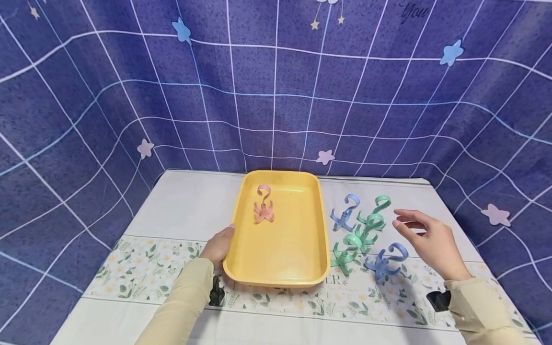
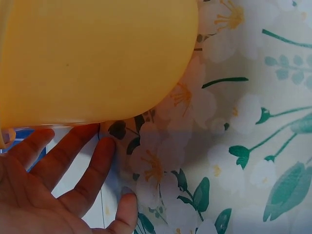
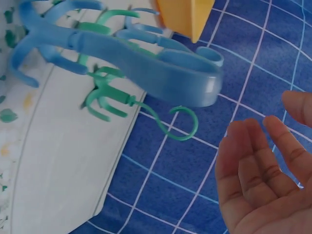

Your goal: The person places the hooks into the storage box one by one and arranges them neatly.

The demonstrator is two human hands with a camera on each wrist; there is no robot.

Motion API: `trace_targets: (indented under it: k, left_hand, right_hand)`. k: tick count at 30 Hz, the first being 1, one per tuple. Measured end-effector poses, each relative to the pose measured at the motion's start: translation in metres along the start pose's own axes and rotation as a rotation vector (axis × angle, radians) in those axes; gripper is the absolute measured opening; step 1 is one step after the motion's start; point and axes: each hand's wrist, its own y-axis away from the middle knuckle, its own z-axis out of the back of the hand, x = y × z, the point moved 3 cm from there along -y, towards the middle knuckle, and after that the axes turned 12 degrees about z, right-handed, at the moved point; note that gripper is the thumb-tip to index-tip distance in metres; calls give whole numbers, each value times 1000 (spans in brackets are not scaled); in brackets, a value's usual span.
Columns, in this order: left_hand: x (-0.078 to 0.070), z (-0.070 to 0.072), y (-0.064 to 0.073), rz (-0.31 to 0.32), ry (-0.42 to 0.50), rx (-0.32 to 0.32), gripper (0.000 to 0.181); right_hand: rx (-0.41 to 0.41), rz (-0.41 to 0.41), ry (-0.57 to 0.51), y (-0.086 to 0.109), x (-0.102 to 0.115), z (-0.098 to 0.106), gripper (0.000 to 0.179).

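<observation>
Head view: nearer blue hook [image 1: 381,264] left of right grip [image 1: 435,245], apart.

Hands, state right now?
Left hand: open, fingers touching the tray.
Right hand: open, holding nothing, beside the hooks.

Head view forward-down over the yellow tray [image 1: 276,282], close wrist views at its left and right, tray in all.
</observation>
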Motion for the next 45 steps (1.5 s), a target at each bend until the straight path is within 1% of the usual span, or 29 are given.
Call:
trace_targets:
  k: [7,15,18,22,27,32,34,37,41,45]
  left_hand:
    - [0,0,-1,-6,-14,-10,67]
    - [0,-1,-3,-2,-3,1,67]
    - [1,-1,-5,-12,-12,-2,68]
    - [1,-1,-6,-18,-18,-4,69]
    - [-1,-1,-1,-8,-20,-5,68]
    - [-4,0,2,-20,-45,-16,67]
    - [-4,0,3,-11,-31,-11,67]
    - [-3,0,4,-16,-23,-5,68]
    - [-3,1,5,-30,-24,-3,68]
    - [-2,1,4,-28,-21,-1,68]
  right_hand:
    - [-12,-2,15,9,-2,-1,30]
    - [-11,-17,62,19,0,-4,28]
    - [19,-42,84,23,0,-6,30]
    - [82,-85,97,27,-1,-9,34]
    - [150,-110,83,30,-3,-13,36]
    - [214,-144,66,32,-2,-14,42]
    - [230,-159,67,34,-2,-14,44]
    - [240,-170,71,36,-2,-14,44]
    - [246,-167,85,38,-3,-14,43]
    - [249,-165,98,40,-4,-14,42]
